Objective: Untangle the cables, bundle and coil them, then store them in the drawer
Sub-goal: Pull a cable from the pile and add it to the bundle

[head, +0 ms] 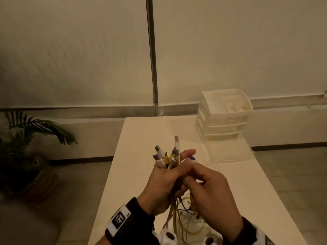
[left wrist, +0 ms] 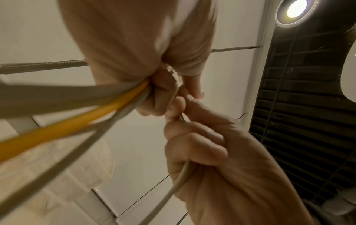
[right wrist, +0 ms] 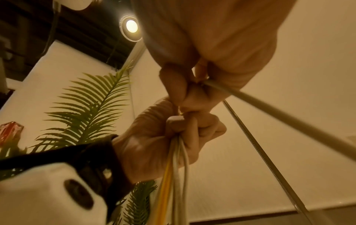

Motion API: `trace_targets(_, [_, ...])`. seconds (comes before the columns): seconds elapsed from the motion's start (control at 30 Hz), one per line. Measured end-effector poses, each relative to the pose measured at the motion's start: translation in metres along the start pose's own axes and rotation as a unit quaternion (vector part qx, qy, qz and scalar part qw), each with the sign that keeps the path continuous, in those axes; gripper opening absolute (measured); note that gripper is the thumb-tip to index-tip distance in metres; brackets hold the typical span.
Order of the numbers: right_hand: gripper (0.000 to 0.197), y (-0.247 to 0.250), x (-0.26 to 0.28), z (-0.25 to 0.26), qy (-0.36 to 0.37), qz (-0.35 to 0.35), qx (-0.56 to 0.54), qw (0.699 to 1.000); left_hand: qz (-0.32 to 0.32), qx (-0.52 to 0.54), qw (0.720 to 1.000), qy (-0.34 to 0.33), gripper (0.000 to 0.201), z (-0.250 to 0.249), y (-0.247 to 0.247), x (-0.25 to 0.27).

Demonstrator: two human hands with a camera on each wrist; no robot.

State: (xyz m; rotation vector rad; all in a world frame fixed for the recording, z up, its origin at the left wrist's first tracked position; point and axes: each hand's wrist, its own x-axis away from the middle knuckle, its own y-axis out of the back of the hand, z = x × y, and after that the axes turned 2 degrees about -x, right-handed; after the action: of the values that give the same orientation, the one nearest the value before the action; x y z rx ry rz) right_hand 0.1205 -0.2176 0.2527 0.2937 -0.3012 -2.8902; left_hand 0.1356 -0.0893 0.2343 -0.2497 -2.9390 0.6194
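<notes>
My left hand is raised over the white table and grips a bundle of cables, whose white, yellow and grey plugs point up above the fist. The bundle's loose lengths hang down to a tangle on the table's near edge. My right hand is pressed against the left thumb and pinches one pale cable that runs down through its curled fingers. In the right wrist view that cable leaves the right fingers, while the left hand clasps the yellow and white strands.
A translucent white drawer unit stands at the table's far right, its top tray holding pale items. A potted palm stands on the floor to the left. A small blue-topped object shows behind my fingers.
</notes>
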Motion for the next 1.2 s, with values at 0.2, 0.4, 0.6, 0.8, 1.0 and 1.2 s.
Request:
trace_targets(0.2, [0.020,-0.005,0.013,-0.016,0.095,-0.027,0.095,0.991,-0.069,-0.005,0.998,-0.013,0.030,-0.002,-0.010,0.005])
trace_targets(0.4, [0.028,0.005,0.014,-0.035,0.220,-0.024,0.245,0.944,-0.132,-0.057,0.990,-0.015,0.052,0.000,-0.018,0.004])
trace_targets(0.6, [0.023,0.030,0.025,-0.059,0.088,0.123,0.091,0.984,-0.145,0.119,0.977,-0.105,0.048,-0.038,0.015,0.002])
trace_targets(0.8, [0.025,0.084,0.003,-0.078,-0.093,0.270,0.060,0.956,-0.202,0.012,0.958,-0.204,0.052,-0.106,0.060,0.030])
trace_targets(1.0, [0.031,0.089,-0.015,-0.071,-0.137,0.184,0.018,0.973,-0.136,-0.358,0.913,-0.141,0.024,-0.068,0.021,0.039])
trace_targets(1.2, [0.030,0.067,-0.025,-0.036,-0.158,0.185,-0.159,0.957,-0.030,-0.514,0.843,-0.157,0.040,0.003,-0.020,0.007])
